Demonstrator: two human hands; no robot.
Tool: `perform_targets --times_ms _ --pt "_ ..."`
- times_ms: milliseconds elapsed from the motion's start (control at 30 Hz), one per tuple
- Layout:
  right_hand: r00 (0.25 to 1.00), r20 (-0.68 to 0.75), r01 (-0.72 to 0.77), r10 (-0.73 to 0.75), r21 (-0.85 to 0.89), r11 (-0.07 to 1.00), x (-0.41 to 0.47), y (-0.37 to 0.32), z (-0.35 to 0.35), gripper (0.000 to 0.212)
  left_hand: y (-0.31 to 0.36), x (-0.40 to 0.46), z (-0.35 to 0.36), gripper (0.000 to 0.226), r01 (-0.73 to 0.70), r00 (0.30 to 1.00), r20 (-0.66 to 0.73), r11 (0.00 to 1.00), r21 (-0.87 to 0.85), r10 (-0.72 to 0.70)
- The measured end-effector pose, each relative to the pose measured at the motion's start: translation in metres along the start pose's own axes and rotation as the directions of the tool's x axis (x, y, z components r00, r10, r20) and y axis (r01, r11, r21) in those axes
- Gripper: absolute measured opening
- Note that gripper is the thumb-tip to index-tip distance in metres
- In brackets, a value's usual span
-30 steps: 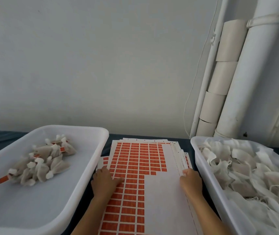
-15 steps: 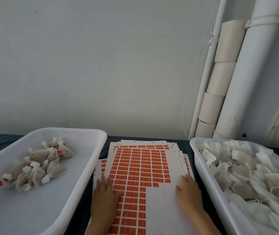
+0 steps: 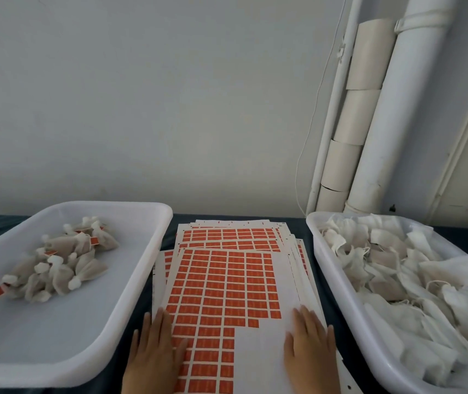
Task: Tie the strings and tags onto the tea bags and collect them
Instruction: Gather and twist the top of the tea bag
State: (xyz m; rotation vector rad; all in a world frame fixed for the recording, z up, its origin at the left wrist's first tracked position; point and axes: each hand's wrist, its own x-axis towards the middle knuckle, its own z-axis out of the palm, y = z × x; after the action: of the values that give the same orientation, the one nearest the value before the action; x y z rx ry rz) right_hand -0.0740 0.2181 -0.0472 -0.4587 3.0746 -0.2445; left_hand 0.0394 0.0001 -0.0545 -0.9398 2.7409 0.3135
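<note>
Left hand (image 3: 153, 354): fingers straight, close together, flat on the tag sheets (image 3: 224, 282), likely steadying the stack.
Right hand (image 3: 309, 351): fingers flat, slightly spread, on the sheet's blank part.
Left tray (image 3: 142, 280): tied tea bags (image 3: 56, 268), collected.
Right tray (image 3: 338, 277): untied bags (image 3: 414, 274), in reach.
Bench (image 3: 178, 220): dark, under everything.

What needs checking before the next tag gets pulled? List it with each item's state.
1. Left hand free: ok, lies flat on the tag sheet, holding nothing.
2. Right hand free: ok, flat on the sheet's bare white part.
3. Orange tags left on top sheet: ok, many rows remain.
4. Untied tea bags in right tub: ok, plenty.
5. Room in left tub beside the tied bags: ok.
6. Loose string ready: cannot tell.
</note>
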Motion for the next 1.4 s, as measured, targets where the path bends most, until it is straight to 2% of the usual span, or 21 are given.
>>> perform_targets --times_ms 267,400,467,567,633,700,833,900,967,1000,1067,1133,1200,1233,1300,1400 --pt "0.999 -0.039 -0.031 0.035 0.097 0.995 0.004 -0.005 -0.012 0.045 0.014 -0.005 -0.026 0.071 -0.018 0.996 -0.086 0.997 0.073 0.025" --pt "0.994 -0.106 -0.002 0.041 0.343 0.939 0.021 -0.016 -0.030 0.037 0.035 0.007 -0.055 0.055 -0.187 0.972 -0.151 0.982 -0.016 0.182" --pt "0.997 -0.074 0.024 0.020 0.550 0.835 0.030 -0.024 -0.045 0.027 0.051 0.015 -0.068 0.049 -0.258 0.950 -0.204 0.961 -0.097 0.235" --pt "0.999 0.032 -0.025 -0.002 0.826 0.563 0.047 -0.031 -0.072 0.011 0.076 0.031 -0.079 0.035 -0.366 0.914 -0.266 0.907 -0.211 0.307" --pt "0.998 0.054 -0.062 0.030 0.905 0.420 0.058 -0.029 -0.089 0.012 0.093 0.041 -0.081 0.022 -0.433 0.888 -0.283 0.867 -0.247 0.363" --pt "0.995 0.072 -0.094 0.072 0.920 0.380 0.067 -0.023 -0.100 0.010 0.108 0.049 -0.080 0.018 -0.467 0.873 -0.280 0.848 -0.251 0.398" --pt "0.984 0.114 -0.163 0.139 0.891 0.423 0.074 -0.011 -0.115 0.010 0.128 0.063 -0.077 0.018 -0.498 0.860 -0.264 0.830 -0.251 0.436" --pt "0.990 0.032 -0.092 0.140 0.890 0.446 0.076 -0.001 -0.125 0.011 0.135 0.069 -0.078 0.018 -0.503 0.856 -0.280 0.825 -0.256 0.435" --pt "0.977 -0.117 0.025 0.177 0.891 0.453 0.081 0.013 -0.136 0.011 0.142 0.074 -0.081 0.017 -0.512 0.847 -0.308 0.821 -0.253 0.433" --pt "0.952 -0.207 0.065 0.228 0.859 0.509 0.086 0.022 -0.140 0.013 0.146 0.076 -0.083 0.017 -0.517 0.843 -0.320 0.818 -0.254 0.433" --pt "0.885 -0.346 0.025 0.311 0.704 0.710 0.100 0.039 -0.145 0.018 0.154 0.079 -0.087 0.016 -0.526 0.838 -0.333 0.803 -0.280 0.432" --pt "0.883 -0.306 -0.138 0.356 0.555 0.820 0.114 0.053 -0.143 0.028 0.165 0.083 -0.087 0.016 -0.543 0.829 -0.351 0.779 -0.314 0.436" --pt "0.912 -0.116 -0.305 0.393 0.449 0.840 0.124 0.059 -0.136 0.048 0.179 0.085 -0.085 0.017 -0.563 0.817 -0.371 0.752 -0.344 0.442" --pt "0.915 -0.051 -0.345 0.400 0.414 0.842 0.127 0.060 -0.133 0.046 0.186 0.085 -0.083 0.017 -0.571 0.812 -0.377 0.737 -0.362 0.445" --pt "0.924 -0.044 -0.330 0.379 0.406 0.852 0.132 0.061 -0.126 0.031 0.201 0.086 -0.080 0.019 -0.586 0.806 -0.381 0.703 -0.403 0.453" --pt "0.928 -0.185 -0.229 0.324 0.406 0.885 0.137 0.063 -0.121 0.013 0.218 0.087 -0.079 0.022 -0.601 0.798 -0.391 0.654 -0.459 0.459"
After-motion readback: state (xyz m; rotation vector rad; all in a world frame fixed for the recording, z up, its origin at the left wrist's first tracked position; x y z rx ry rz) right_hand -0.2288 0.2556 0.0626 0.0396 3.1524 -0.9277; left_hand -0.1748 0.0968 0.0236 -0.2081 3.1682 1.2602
